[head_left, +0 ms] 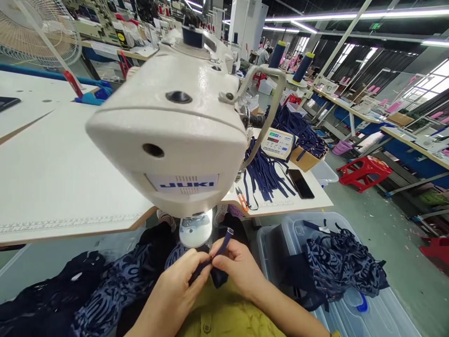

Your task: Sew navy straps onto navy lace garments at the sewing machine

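A white JUKI sewing machine (175, 126) fills the middle of the view. Just below its head, my left hand (178, 281) and my right hand (236, 267) meet, both pinched on a narrow navy strap (221, 243) whose end sticks up between them. Under my hands lies a dark blue patterned garment (115, 281), spread across my lap to the left. Beneath my wrists a mustard-yellow shirt (224, 318) shows.
The white sewing table (52, 178) extends left. To the right lie a pile of navy straps (266, 173), orange snips (242, 199), a black phone (300, 183) and a control panel (278, 142). A clear bin (379, 313) holds patterned fabric (342, 267). A red stool (365, 171) stands in the aisle.
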Motion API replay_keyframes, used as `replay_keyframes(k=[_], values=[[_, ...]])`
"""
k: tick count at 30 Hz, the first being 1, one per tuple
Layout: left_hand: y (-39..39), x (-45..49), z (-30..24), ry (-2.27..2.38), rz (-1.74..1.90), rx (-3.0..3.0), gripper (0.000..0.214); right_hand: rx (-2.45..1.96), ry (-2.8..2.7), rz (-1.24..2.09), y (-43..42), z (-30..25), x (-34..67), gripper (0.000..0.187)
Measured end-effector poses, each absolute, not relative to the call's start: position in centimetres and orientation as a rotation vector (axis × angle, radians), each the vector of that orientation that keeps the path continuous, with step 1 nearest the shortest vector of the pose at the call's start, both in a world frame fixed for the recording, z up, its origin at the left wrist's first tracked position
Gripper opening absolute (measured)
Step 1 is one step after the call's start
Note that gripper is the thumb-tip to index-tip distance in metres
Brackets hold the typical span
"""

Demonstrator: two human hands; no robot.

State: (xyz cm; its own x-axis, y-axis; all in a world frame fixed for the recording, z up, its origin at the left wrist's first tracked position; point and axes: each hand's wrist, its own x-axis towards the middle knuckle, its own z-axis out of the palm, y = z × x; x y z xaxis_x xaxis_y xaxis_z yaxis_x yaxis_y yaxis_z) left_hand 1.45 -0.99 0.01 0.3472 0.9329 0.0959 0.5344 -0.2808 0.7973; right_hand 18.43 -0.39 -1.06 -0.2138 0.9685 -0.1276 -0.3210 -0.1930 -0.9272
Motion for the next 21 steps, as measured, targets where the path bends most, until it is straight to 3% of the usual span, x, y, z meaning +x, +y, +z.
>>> replay_keyframes(k=[5,8,14,18,21], values=[[-1.1,1.8,0.9,1.311,0.819,1.942,0.016,-0.9,-1.199,1.227,-0.7,-0.8,18.5,0.008],[-1.2,1.9,1.3,1.284,0.892,2.008,0.017,-0.806,-1.291,1.077,-0.9,-0.9,18.4,0.01],[-1.1,1.8,1.4,1.216,1.012,2.239,0.014,-0.757,-1.406,0.921,-0.7,-1.1,18.5,0.001],[-1.1,1.7,1.0,1.248,1.041,2.412,0.015,-0.85,-1.409,0.88,-0.7,-1.2,18.5,0.014],[-1.1,1.9,1.1,1.278,1.028,2.504,0.016,-0.865,-1.42,0.881,-1.0,-1.3,18.5,0.006]])
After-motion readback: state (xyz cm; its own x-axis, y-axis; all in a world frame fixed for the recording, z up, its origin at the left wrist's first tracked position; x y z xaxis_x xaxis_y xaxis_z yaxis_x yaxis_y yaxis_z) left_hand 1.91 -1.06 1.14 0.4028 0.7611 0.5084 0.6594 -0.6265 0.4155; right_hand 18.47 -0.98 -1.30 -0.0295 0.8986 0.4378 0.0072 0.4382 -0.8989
